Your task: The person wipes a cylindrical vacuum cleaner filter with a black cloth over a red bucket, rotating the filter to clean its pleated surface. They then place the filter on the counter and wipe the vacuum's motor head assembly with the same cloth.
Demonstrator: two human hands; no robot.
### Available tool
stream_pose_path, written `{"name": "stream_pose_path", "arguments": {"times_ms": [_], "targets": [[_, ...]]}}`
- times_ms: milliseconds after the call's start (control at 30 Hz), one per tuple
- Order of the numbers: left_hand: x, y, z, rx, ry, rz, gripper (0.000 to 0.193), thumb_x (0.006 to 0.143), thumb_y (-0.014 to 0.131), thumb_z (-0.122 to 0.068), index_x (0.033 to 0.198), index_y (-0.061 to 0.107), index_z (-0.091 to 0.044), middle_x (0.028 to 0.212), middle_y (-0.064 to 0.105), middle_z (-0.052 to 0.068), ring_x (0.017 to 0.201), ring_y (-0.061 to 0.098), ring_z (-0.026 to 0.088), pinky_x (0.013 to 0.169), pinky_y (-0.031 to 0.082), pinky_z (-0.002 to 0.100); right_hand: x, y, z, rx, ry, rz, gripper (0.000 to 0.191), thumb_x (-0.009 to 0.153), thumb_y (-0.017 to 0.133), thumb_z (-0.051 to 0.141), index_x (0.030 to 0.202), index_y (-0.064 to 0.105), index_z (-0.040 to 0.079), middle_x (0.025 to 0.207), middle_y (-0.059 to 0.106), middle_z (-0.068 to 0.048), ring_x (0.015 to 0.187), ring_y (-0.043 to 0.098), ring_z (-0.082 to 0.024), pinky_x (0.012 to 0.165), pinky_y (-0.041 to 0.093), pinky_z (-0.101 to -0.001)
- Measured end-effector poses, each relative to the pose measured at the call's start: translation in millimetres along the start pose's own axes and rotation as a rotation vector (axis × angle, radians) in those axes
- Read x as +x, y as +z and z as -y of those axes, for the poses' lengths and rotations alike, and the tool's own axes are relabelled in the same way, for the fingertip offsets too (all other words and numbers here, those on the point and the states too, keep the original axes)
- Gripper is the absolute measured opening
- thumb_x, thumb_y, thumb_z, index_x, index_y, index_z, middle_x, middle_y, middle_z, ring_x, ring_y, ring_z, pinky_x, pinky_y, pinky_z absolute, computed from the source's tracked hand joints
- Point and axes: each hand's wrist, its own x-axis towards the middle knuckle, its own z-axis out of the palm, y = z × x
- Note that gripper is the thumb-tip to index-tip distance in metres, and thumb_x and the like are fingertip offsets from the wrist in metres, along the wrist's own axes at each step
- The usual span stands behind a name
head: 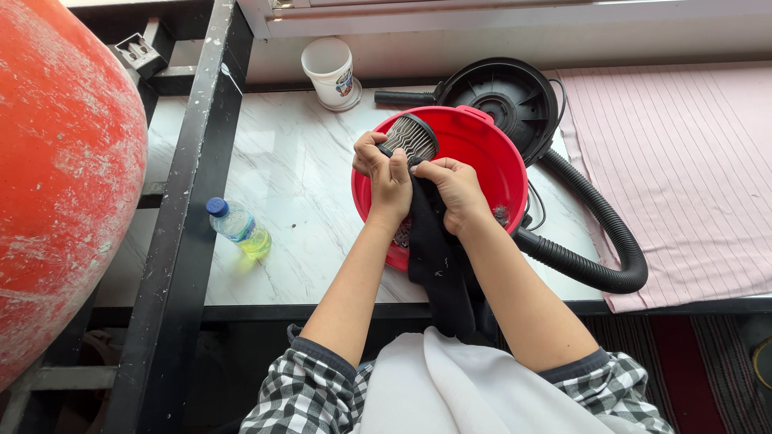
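Both hands met over the red vacuum drum [490,169], which sat on the marble tabletop [281,177]. The left hand [388,181] had its fingers clamped on the pleated cylindrical filter [408,137], held tilted above the drum. The right hand [457,191] gripped a black cloth [438,265], apparently pulling it off the filter's base. The black lid [503,96] and ribbed hose [595,241] lay just behind and beside the drum.
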Motion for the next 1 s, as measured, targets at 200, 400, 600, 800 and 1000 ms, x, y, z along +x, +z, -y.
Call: {"name": "stream_pose_path", "arguments": {"times_ms": [200, 400, 600, 800, 1000], "targets": [[-2.5, 4.5, 4.7, 0.117, 0.098, 0.023, 0.037, 0.102, 0.044, -0.03, 0.126, 0.033, -0.005, 0.144, 0.031, 0.015, 0.133, 0.023, 0.035, 0.12, 0.02, 0.052, 16.0, -9.2, -7.3, -0.461, -0.602, -0.263, 0.013, 0.079, 0.079, 0.007, 0.081, 0.068, 0.002, 0.08, 0.072, -0.01, 0.072, 0.065, -0.014, 0.066, 0.054, -0.0303], [3.1, 5.2, 15.6, 0.065, -0.038, 0.014, 0.041, 0.102, 0.04, -0.035, 0.128, 0.032, -0.004, 0.145, 0.031, 0.016, 0.134, 0.022, 0.035, 0.119, 0.023, 0.051, 24.8, -51.7, 18.1, -0.835, -0.589, -0.221, 0.023, 0.097, 0.072, 0.025, 0.095, 0.07, 0.003, 0.08, 0.072, -0.016, 0.071, 0.066, -0.022, 0.068, 0.052, -0.0373], [3.9, 3.8, 17.0, -0.058, -0.148, 0.098, 0.051, 0.105, 0.034, -0.04, 0.134, 0.028, 0.001, 0.15, 0.024, 0.02, 0.136, 0.018, 0.037, 0.12, 0.023, 0.049, 20.9, -58.3, 70.9, -0.287, -0.136, -0.146, 0.044, 0.092, 0.069, 0.017, 0.128, 0.044, 0.014, 0.115, 0.061, -0.018, 0.097, 0.071, -0.022, 0.083, 0.061, -0.0353], [4.2, -2.8, 0.9, -0.188, -0.233, 0.06, 0.073, 0.099, 0.048, -0.051, 0.144, 0.023, 0.001, 0.142, 0.027, 0.024, 0.134, 0.032, 0.033, 0.11, 0.041, 0.046, 36.8, -66.4, 76.7, -1.371, -1.036, -0.055, 0.025, 0.065, 0.081, -0.003, 0.088, 0.072, -0.001, 0.11, 0.06, -0.021, 0.096, 0.066, -0.038, 0.084, 0.056, -0.0427], [6.3, -10.8, -8.9, -0.192, -0.364, -0.032, 0.069, 0.088, 0.066, -0.055, 0.124, 0.056, 0.003, 0.109, 0.066, 0.017, 0.099, 0.063, 0.025, 0.091, 0.052, 0.034, 51.1, -75.6, 71.2, -1.313, -0.873, -0.125, 0.028, 0.1, 0.081, 0.023, 0.093, 0.068, 0.0, 0.095, 0.067, -0.018, 0.089, 0.065, -0.045, 0.074, 0.051, -0.0503]]}}
